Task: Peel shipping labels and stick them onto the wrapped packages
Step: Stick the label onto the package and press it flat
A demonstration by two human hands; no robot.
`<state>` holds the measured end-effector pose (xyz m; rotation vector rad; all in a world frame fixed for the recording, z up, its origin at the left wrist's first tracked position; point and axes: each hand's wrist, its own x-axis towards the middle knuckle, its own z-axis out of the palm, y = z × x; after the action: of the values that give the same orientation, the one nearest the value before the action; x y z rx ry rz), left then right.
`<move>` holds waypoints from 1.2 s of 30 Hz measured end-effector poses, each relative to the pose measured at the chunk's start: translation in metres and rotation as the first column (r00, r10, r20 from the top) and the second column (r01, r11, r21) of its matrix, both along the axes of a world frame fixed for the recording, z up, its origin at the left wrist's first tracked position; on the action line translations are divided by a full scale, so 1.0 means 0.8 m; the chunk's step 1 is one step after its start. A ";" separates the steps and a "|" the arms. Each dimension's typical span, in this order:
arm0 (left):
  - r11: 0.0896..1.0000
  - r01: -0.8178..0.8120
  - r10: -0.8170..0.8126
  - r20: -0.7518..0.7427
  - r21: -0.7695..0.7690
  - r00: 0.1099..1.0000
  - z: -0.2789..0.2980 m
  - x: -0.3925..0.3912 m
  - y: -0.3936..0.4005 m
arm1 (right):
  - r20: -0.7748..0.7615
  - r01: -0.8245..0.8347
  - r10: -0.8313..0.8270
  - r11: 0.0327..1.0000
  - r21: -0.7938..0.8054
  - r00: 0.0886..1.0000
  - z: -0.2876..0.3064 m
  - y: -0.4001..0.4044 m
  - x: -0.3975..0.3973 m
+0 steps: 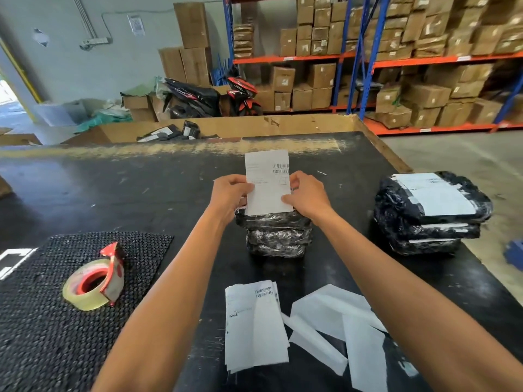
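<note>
pinching a shipping label [268, 182] by both side edges, i hold it upright over the unlabelled stack of wrapped packages [276, 234] at the middle of the black table [169, 193]. my left hand [232, 193] has curled fingers behind the left edge and the thumb on the front; my right hand [307, 193] grips the right edge the same way, thumb laid across the lower corner. held by the margins like this, the sheet stays flat and the barcode faces me; i judge this is the peeling step, or the alignment just before pressing down, and i cannot tell whether the backing is off yet. the label's lower edge sits just above the top package, so it needs only to be lowered. near my body lies the pile of remaining labels [254, 326], and just beside it the discarded backing strips [339, 326], both within easy reach. well apart to the right, a finished stack [430, 213] carries a label on top, kept separate from the work in hand. to the left, a tape roll [94, 281] rests on a textured mat [42, 321], which likely stops it sliding.
</note>
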<state>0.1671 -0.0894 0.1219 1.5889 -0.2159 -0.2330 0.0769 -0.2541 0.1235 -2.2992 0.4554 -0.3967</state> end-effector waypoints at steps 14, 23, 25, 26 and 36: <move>0.988 0.005 -0.031 0.170 0.151 0.985 -0.005 0.004 -0.004 | 0.021 -0.011 0.010 0.998 0.060 1.000 -0.011 -0.007 0.002; 0.950 -0.040 -0.058 0.303 0.308 0.951 -0.015 -0.008 -0.013 | 0.117 0.019 -0.041 0.983 0.183 0.992 -0.013 0.000 -0.005; 0.929 -0.049 -0.092 0.356 0.367 0.930 -0.014 -0.011 -0.015 | 0.152 0.017 -0.041 0.987 0.161 0.988 -0.017 0.002 -0.008; 0.918 -0.056 -0.107 0.379 0.393 0.919 -0.014 -0.012 -0.016 | 0.171 0.019 -0.045 0.989 0.150 0.984 -0.019 0.002 -0.009; 0.919 -0.024 -0.180 0.475 0.393 0.861 -0.019 -0.017 -0.005 | 0.236 -0.002 -0.030 0.991 0.134 0.971 -0.029 -0.001 -0.014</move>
<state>0.1535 -0.0932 0.1065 2.0222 -0.6808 0.0945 0.0653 -0.2549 0.1000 -2.0879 0.3665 -0.6216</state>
